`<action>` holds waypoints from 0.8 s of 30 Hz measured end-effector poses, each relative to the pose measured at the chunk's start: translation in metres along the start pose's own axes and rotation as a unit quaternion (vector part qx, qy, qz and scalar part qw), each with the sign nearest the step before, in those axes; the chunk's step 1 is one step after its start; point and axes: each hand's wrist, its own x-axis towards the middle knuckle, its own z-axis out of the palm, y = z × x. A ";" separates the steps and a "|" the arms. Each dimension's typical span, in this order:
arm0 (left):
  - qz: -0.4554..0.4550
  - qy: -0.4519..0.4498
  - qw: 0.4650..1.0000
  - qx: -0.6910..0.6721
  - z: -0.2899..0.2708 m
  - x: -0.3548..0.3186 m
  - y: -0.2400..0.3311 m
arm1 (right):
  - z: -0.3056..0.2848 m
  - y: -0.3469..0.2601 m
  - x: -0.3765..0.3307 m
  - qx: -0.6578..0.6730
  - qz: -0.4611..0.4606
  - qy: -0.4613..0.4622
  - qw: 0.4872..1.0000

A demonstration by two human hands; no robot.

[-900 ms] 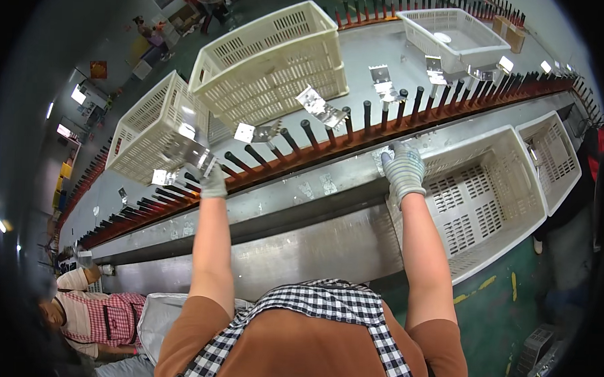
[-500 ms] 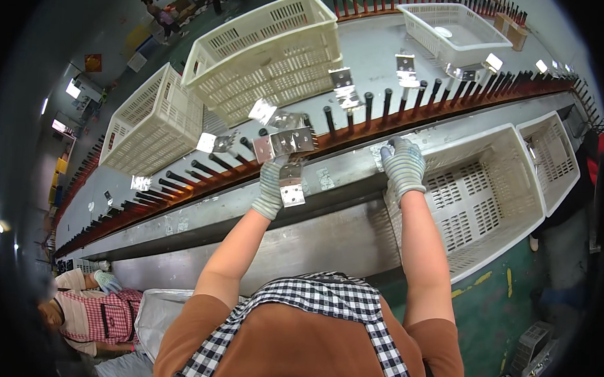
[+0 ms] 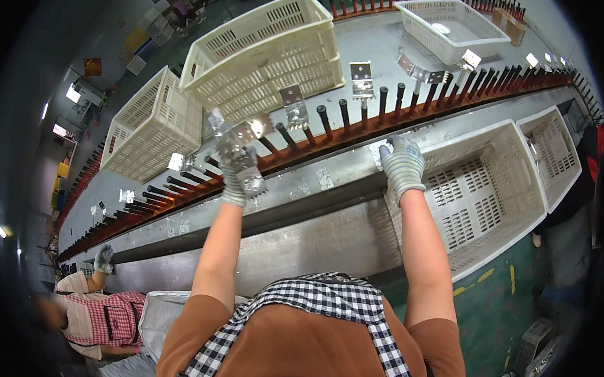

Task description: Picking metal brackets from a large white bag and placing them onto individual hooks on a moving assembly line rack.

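Note:
A striped, pale grey-green glove covers my left hand (image 3: 234, 175), which is closed around several shiny bent metal brackets (image 3: 252, 181). They are partly blurred and overlap in front of the row of black-tipped rods (image 3: 325, 121). More brackets sit along the rods, among them a holed bracket (image 3: 362, 80) and another holed bracket (image 3: 293, 106) right of my left hand. My right hand (image 3: 404, 165), in the same kind of glove, has its fingers bent together at the metal ledge (image 3: 347, 165), next to the near crate's rim. What its fingertips hold, if anything, is hidden.
A white slotted crate (image 3: 477, 196) stands at my right, a smaller crate (image 3: 553, 155) beyond it. Pale crates (image 3: 267, 59) and a shallow white basket (image 3: 450, 33) stand behind the rods. At lower left is a co-worker (image 3: 108, 315) in a red checked apron, one gloved hand raised.
The rods and their brackets have shifted left. My left hand has also moved left with its brackets. My right hand has stayed in place. The co-worker's gloved hand has risen.

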 end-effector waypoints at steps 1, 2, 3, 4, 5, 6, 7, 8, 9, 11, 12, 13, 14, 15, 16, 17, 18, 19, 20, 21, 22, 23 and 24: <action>-0.007 0.009 0.996 -0.089 0.000 0.006 0.025 | -0.004 0.006 0.002 0.002 -0.002 0.001 1.000; -0.006 0.018 0.984 -0.177 -0.002 0.012 0.050 | -0.008 0.013 0.004 -0.008 -0.005 -0.002 1.000; -0.001 0.027 0.969 -0.247 -0.002 0.016 0.072 | -0.012 0.021 0.007 -0.008 -0.001 -0.004 1.000; 0.012 0.036 0.954 -0.297 -0.005 0.019 0.094 | -0.016 0.027 0.009 -0.007 -0.001 -0.005 1.000; 0.013 0.066 0.954 -0.292 -0.011 0.018 0.109 | -0.019 0.030 0.013 -0.005 -0.004 -0.006 1.000; 0.010 0.098 0.963 -0.250 -0.013 0.012 0.120 | -0.018 0.036 0.019 -0.009 0.001 -0.009 1.000; 0.005 0.133 0.970 -0.203 -0.014 0.003 0.129 | -0.018 0.043 0.022 -0.012 -0.001 -0.005 1.000; -0.004 0.167 0.974 -0.152 -0.015 -0.010 0.135 | -0.020 0.046 0.024 -0.008 -0.003 -0.005 1.000; -0.018 0.198 0.975 -0.103 -0.015 -0.026 0.139 | -0.021 0.049 0.026 -0.004 -0.011 -0.009 1.000; -0.054 0.259 0.964 -0.017 -0.009 -0.065 0.147 | -0.018 0.066 0.031 0.055 -0.030 -0.003 0.998; -0.073 0.291 0.954 0.015 -0.008 -0.086 0.153 | -0.021 0.065 0.028 -0.005 -0.019 -0.016 1.000; -0.091 0.325 0.941 0.035 -0.003 -0.104 0.157 | -0.030 0.068 0.031 -0.074 -0.017 -0.018 0.997; -0.104 0.353 0.928 0.047 0.003 -0.117 0.163 | -0.024 0.085 0.044 -0.089 -0.033 -0.008 0.995; -0.126 0.383 0.913 0.067 0.003 -0.136 0.166 | -0.041 0.060 0.034 -0.244 -0.041 0.021 0.969; -0.144 0.407 0.898 0.086 -0.001 -0.153 0.173 | -0.052 0.050 0.029 -0.278 -0.116 0.075 0.951; -0.182 0.396 0.892 0.120 -0.005 -0.174 0.176 | -0.050 0.046 0.024 -0.257 -0.187 0.163 0.934; -0.203 0.424 0.873 0.128 -0.010 -0.198 0.168 | -0.047 0.054 0.036 -0.147 -0.263 0.165 0.939; -0.224 0.447 0.855 0.134 -0.014 -0.221 0.161 | -0.043 0.055 0.053 -0.035 -0.328 0.155 0.931; -0.172 0.543 0.821 -0.032 -0.015 -0.235 0.162 | -0.035 0.040 0.062 0.143 -0.283 0.106 0.942; -0.191 0.537 0.819 0.061 -0.028 -0.252 0.163 | -0.018 0.023 0.061 0.327 -0.218 0.052 0.918; -0.201 0.530 0.806 0.166 -0.059 -0.286 0.159 | -0.005 0.013 0.072 0.385 -0.171 -0.010 0.907; -0.225 0.549 0.789 0.157 -0.063 -0.273 0.203 | 0.006 0.010 0.084 0.440 -0.159 -0.017 0.884; -0.220 0.588 0.760 0.169 -0.073 -0.292 0.212 | 0.013 -0.002 0.089 0.445 -0.172 -0.029 0.878</action>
